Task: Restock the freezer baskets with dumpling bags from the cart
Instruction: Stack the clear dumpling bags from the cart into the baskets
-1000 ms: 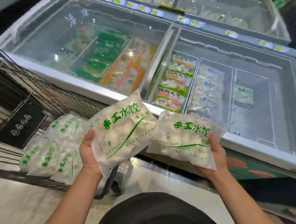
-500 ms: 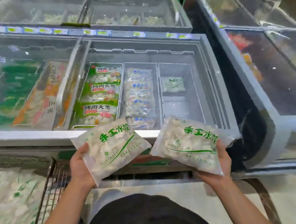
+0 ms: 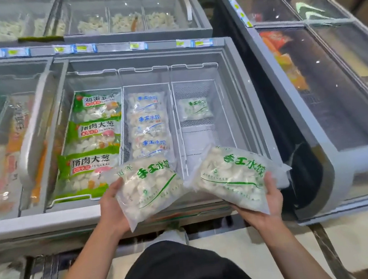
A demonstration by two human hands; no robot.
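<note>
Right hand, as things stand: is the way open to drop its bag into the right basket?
Probably yes. The right hand holds its bag at the freezer's near edge, the lid is slid away and the right basket holds one bag at its far end.

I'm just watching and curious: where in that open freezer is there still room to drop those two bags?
Most room is in the right basket: one green-lettered bag lies at its far end, and bare mesh runs from it to the near rim. The middle basket is filled by blue-lettered bags, the left basket by green packs.
</note>
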